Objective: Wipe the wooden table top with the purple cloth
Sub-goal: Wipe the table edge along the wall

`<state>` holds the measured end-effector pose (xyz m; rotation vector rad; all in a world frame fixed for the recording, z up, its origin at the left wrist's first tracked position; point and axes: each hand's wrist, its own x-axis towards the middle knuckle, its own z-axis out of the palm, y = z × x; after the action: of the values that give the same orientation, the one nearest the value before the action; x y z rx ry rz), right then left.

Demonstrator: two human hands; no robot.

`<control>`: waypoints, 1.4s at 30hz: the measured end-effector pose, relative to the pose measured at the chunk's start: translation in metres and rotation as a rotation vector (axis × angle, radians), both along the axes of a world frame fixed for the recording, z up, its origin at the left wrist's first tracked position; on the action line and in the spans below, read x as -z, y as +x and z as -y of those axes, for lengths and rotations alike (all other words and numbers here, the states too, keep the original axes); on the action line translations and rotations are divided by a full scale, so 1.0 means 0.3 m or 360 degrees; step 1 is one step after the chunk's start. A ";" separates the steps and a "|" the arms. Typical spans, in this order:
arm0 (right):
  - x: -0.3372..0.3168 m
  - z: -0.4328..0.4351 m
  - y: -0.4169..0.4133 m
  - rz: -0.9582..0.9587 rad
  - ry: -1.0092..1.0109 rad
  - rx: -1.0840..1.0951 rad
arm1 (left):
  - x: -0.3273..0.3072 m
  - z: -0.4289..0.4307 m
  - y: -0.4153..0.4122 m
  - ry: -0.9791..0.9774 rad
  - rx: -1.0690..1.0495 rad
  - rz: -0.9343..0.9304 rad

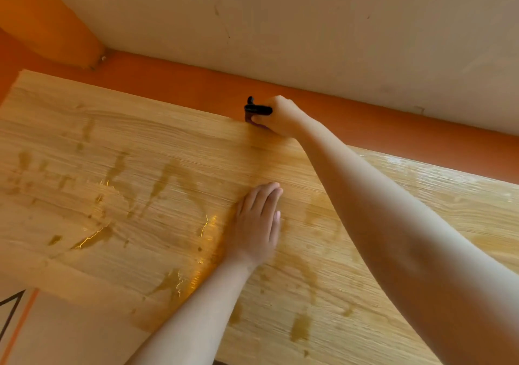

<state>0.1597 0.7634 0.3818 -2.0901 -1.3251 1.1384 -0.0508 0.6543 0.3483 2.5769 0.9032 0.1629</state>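
Plainly the main risk sits at the far edge of the worktop [168, 145]: the right hand [280, 117] is curled tight round a small dark wad there, most likely the purple cloth [248, 117], of which only a sliver shows under the fingers. A stroke pushed further out could carry the cloth off the edge and into the gap by the orange strip [182, 80] under the wall [280, 13]. With so little cloth spread out, I judge each pass would cover a narrow band and leave streaks. A black band [258, 109] lies across the fingers; what it is I cannot tell. The left hand [257, 224] lies palm down near the middle, fingers straight and pressed together; on a wet surface it could slide if leaned on.

The worktop is pale wood with long straight grain, smooth and glossy. Wet patches [92, 235] and drips darken it, thickest toward the left and near edges, some glinting.
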 end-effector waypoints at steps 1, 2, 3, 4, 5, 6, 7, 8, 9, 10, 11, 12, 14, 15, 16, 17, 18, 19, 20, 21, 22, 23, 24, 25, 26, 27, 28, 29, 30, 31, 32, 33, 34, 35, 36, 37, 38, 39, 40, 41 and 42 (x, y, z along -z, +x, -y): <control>-0.002 -0.023 -0.013 -0.0005 -0.0009 -0.0012 | 0.002 0.000 -0.002 0.0000 0.0003 0.0014; -0.002 -0.037 -0.022 -0.0013 -0.0012 -0.0012 | 0.004 -0.001 -0.004 0.0002 0.0005 0.0027; -0.004 -0.041 -0.027 -0.0019 -0.0004 -0.0008 | 0.005 -0.004 -0.005 -0.0001 0.0009 0.0037; -0.005 -0.041 -0.031 -0.0020 0.0006 0.0001 | 0.005 -0.005 -0.006 0.0000 0.0014 0.0046; -0.007 -0.036 -0.034 -0.0017 0.0013 0.0007 | 0.006 -0.005 -0.005 -0.0001 0.0021 0.0053; -0.008 -0.031 -0.039 -0.0011 0.0016 0.0019 | 0.006 -0.004 -0.004 -0.0006 0.0031 0.0063; -0.008 -0.026 -0.043 -0.0001 0.0023 0.0030 | 0.006 -0.004 -0.003 -0.0021 0.0044 0.0074; -0.009 -0.024 -0.047 0.0008 0.0030 0.0038 | 0.005 -0.004 -0.005 -0.0045 0.0056 0.0087; -0.011 -0.024 -0.052 0.0017 0.0031 0.0040 | 0.002 -0.007 -0.011 -0.0076 0.0071 0.0101; -0.013 -0.025 -0.056 0.0028 0.0024 0.0043 | -0.002 -0.013 -0.016 -0.0102 0.0092 0.0123; -0.017 -0.025 -0.058 0.0035 0.0013 0.0043 | -0.007 -0.021 -0.020 -0.0128 0.0117 0.0154; -0.017 -0.026 -0.059 0.0038 -0.0006 0.0052 | -0.016 -0.028 -0.024 -0.0159 0.0144 0.0189; -0.017 -0.028 -0.062 0.0065 -0.0033 0.0083 | -0.050 -0.053 -0.051 -0.0228 0.0188 0.0261; -0.015 -0.029 -0.063 0.0082 -0.0039 0.0102 | -0.074 -0.083 -0.072 -0.0241 0.0192 0.0305; -0.012 -0.030 -0.064 0.0097 -0.0048 0.0123 | -0.096 -0.130 -0.096 -0.0225 0.0188 0.0349; -0.008 -0.031 -0.066 0.0113 -0.0062 0.0143 | -0.115 -0.192 -0.124 -0.0181 0.0181 0.0379; -0.004 -0.032 -0.070 0.0125 -0.0077 0.0162 | -0.127 -0.269 -0.154 -0.0118 0.0162 0.0380; -0.001 -0.034 -0.075 0.0131 -0.0083 0.0174 | -0.134 -0.355 -0.185 -0.0048 0.0120 0.0346; 0.002 -0.036 -0.079 0.0129 -0.0083 0.0189 | -0.135 -0.448 -0.213 0.0017 0.0058 0.0290; 0.003 -0.037 -0.084 0.0124 -0.0080 0.0205 | -0.134 -0.541 -0.237 0.0072 -0.0010 0.0223; 0.005 -0.038 -0.087 0.0125 -0.0081 0.0223 | -0.130 -0.629 -0.258 0.0114 -0.0063 0.0152; 0.006 -0.040 -0.088 0.0132 -0.0085 0.0236 | -0.123 -0.710 -0.273 0.0141 -0.0087 0.0077; 0.008 -0.041 -0.088 0.0141 -0.0093 0.0244 | -0.113 -0.780 -0.281 0.0151 -0.0083 0.0005; 0.008 -0.043 -0.089 0.0154 -0.0104 0.0246 | -0.103 -0.836 -0.282 0.0145 -0.0069 -0.0056; 0.007 -0.045 -0.091 0.0175 -0.0113 0.0245 | -0.087 -0.880 -0.278 0.0131 -0.0058 -0.0099; 0.005 -0.048 -0.094 0.0201 -0.0121 0.0238 | -0.070 -0.910 -0.271 0.0124 -0.0050 -0.0124; 0.003 -0.051 -0.098 0.0227 -0.0124 0.0225 | -0.053 -0.930 -0.265 0.0124 -0.0042 -0.0137; 0.001 -0.055 -0.103 0.0247 -0.0127 0.0213 | -0.037 -0.939 -0.259 0.0140 -0.0030 -0.0133; -0.003 -0.061 -0.110 0.0259 -0.0127 0.0205 | -0.021 -0.942 -0.258 0.0156 -0.0024 -0.0106; -0.006 -0.072 -0.119 0.0265 -0.0128 0.0202 | -0.011 -0.942 -0.260 0.0153 -0.0038 -0.0058; -0.007 -0.092 -0.130 0.0270 -0.0132 0.0199 | -0.005 -0.943 -0.262 0.0130 -0.0070 -0.0004; -0.007 -0.119 -0.147 0.0270 -0.0138 0.0192 | -0.002 -0.945 -0.263 0.0103 -0.0103 0.0033; -0.007 -0.155 -0.173 0.0257 -0.0140 0.0178 | 0.000 -0.945 -0.266 0.0078 -0.0124 0.0045; -0.005 -0.199 -0.204 0.0229 -0.0134 0.0157 | -0.001 -0.942 -0.269 0.0056 -0.0136 0.0044; -0.002 -0.251 -0.241 0.0198 -0.0115 0.0123 | 0.000 -0.941 -0.272 0.0042 -0.0138 0.0043; 0.001 -0.307 -0.279 0.0180 -0.0096 0.0083 | 0.001 -0.940 -0.274 0.0033 -0.0135 0.0050; 0.006 -0.361 -0.317 0.0177 -0.0080 0.0048 | 0.001 -0.941 -0.273 0.0028 -0.0131 0.0061; 0.012 -0.409 -0.349 0.0174 -0.0069 0.0031 | 0.002 -0.944 -0.272 0.0024 -0.0134 0.0069; 0.017 -0.449 -0.376 0.0163 -0.0062 0.0028 | 0.005 -0.947 -0.271 0.0024 -0.0141 0.0074; 0.020 -0.477 -0.394 0.0153 -0.0051 0.0032 | 0.008 -0.950 -0.269 0.0030 -0.0147 0.0078; 0.022 -0.493 -0.404 0.0145 -0.0037 0.0036 | 0.010 -0.952 -0.268 0.0044 -0.0145 0.0084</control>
<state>0.0386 0.9111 0.3751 -2.1917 -1.3316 1.0654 -0.1311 0.9400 0.3453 2.5454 1.0062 0.2698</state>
